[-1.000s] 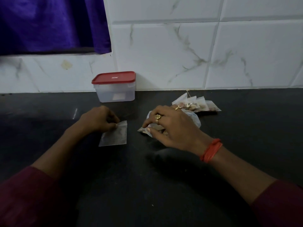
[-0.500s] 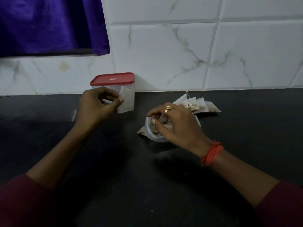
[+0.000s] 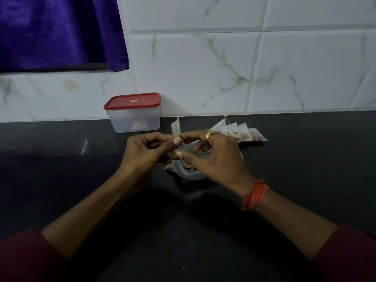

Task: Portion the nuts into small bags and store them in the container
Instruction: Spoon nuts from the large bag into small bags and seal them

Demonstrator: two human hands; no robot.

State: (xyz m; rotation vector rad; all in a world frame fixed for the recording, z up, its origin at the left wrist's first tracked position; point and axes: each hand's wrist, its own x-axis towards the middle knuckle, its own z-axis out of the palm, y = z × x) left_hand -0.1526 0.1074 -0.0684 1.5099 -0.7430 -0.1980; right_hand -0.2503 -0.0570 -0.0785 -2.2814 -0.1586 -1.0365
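Both hands meet above the dark counter over a small clear bag (image 3: 176,128). My left hand (image 3: 148,152) pinches the bag between thumb and fingers, holding it upright. My right hand (image 3: 213,155), with a gold ring and an orange wrist thread, pinches the same bag from the other side at its edge. Under my right hand lies a larger open plastic bag of nuts (image 3: 188,173), mostly hidden. Several small filled bags (image 3: 243,133) lie fanned out behind my right hand. A clear container with a red lid (image 3: 133,112), shut, stands by the wall.
The dark counter (image 3: 61,169) runs up to a white marble-pattern tiled wall (image 3: 223,68). A purple curtain (image 3: 57,31) hangs at the upper left above a ledge.
My left hand has lifted the small empty bag off the counter and carried it right. My right hand has left the nut bag and come up to pinch the small bag.
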